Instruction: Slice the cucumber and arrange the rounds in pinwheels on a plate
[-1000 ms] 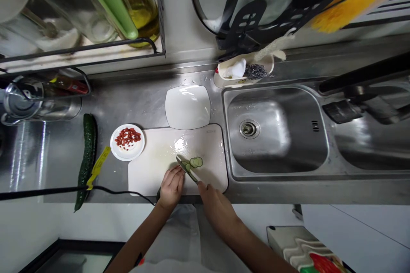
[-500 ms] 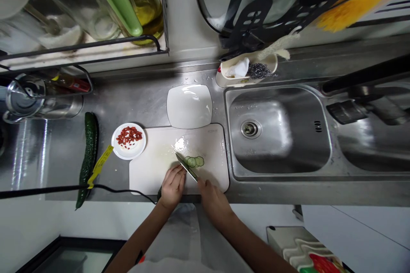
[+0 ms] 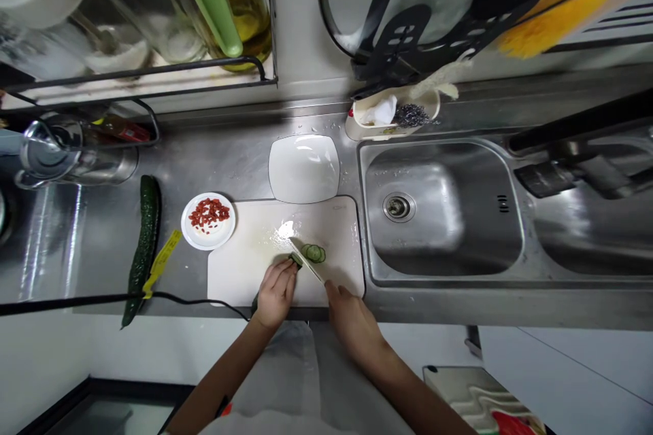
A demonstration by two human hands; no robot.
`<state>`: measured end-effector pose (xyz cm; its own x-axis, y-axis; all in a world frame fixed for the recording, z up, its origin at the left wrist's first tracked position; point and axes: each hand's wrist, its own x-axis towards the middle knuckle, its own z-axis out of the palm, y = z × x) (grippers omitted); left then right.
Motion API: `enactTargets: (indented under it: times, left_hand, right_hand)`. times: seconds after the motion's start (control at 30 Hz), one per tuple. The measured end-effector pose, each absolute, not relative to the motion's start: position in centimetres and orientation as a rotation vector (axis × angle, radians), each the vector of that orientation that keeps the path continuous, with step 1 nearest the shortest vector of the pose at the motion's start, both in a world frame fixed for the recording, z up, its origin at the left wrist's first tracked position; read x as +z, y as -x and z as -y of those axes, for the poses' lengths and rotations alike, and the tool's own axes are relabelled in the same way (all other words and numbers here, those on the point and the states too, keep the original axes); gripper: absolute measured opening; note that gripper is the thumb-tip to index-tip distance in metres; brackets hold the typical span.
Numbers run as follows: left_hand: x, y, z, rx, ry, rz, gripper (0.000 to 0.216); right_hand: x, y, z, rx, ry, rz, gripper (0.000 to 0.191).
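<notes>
On the white cutting board (image 3: 239, 285), my left hand (image 3: 276, 292) is closed over a cucumber (image 3: 296, 259), whose cut end shows past the fingertips. Most of that cucumber is hidden beneath the hand. My right hand (image 3: 352, 316) grips a knife (image 3: 307, 262) by its handle, the blade slanting up and left beside the cut end. Several thin cucumber slices (image 3: 313, 254) lie overlapping just right of the blade. Behind the board sits a white square plate (image 3: 304, 170) with nothing on it.
A small white plate of red berries (image 3: 208, 221) stands at the board's left. Farther left lies a whole cucumber (image 3: 145, 245), crossed by a black cord with a yellow tag (image 3: 162, 264). The steel sink (image 3: 443, 211) is on the right, a sponge holder (image 3: 392, 115) behind.
The knife and my right hand have shifted slightly right, and the blade has turned. More of the cucumber's cut end shows by my left fingers. The whole view has shifted a little.
</notes>
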<state>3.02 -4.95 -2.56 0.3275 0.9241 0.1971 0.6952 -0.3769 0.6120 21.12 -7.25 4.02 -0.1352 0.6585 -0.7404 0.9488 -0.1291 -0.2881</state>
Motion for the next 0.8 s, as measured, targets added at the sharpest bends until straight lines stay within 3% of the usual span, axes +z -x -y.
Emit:
enactTargets:
  times: [0.8]
  left_hand:
    - [-2.6, -3.0, 5.1, 0.751, -2.178, -1.442, 0.021]
  right_hand:
    - [7.8, -21.4, 8.3, -1.151, -1.700, -1.781, 0.043]
